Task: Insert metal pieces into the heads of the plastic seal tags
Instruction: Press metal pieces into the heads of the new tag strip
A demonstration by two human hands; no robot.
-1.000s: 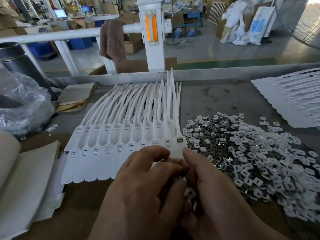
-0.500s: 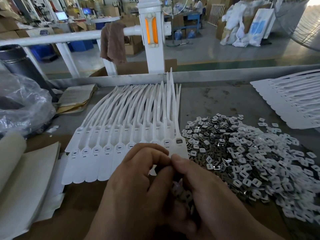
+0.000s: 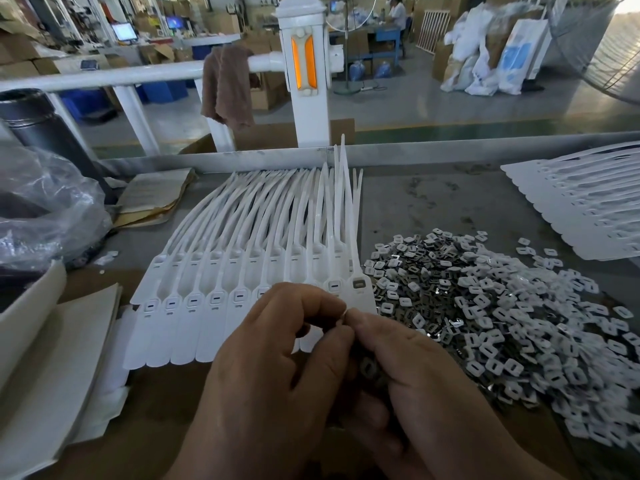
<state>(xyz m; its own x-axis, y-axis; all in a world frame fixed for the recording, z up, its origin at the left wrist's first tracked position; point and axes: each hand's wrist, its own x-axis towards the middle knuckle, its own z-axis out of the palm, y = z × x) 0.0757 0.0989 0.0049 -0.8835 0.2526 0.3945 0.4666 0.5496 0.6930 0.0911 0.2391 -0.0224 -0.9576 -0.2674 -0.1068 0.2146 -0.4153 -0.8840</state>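
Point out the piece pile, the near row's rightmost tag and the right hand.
piece pile (image 3: 485,306), head view, heap's middle.
rightmost tag (image 3: 358,284), head view, its head.
right hand (image 3: 422,372), head view, its back.

We look through one wide-angle camera worn on the head, facing forward and down, very near the left hand (image 3: 277,368) and right hand (image 3: 426,386) at the bottom. The table (image 3: 433,202) fills the middle and the factory floor (image 3: 433,98) lies above.

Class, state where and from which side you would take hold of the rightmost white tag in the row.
Pinch the rightmost tag by its narrow strap beyond the head, coming from the right. That side is free toward the pile, neighbours crowd its left, and the left hand and right hand cover its wide end.
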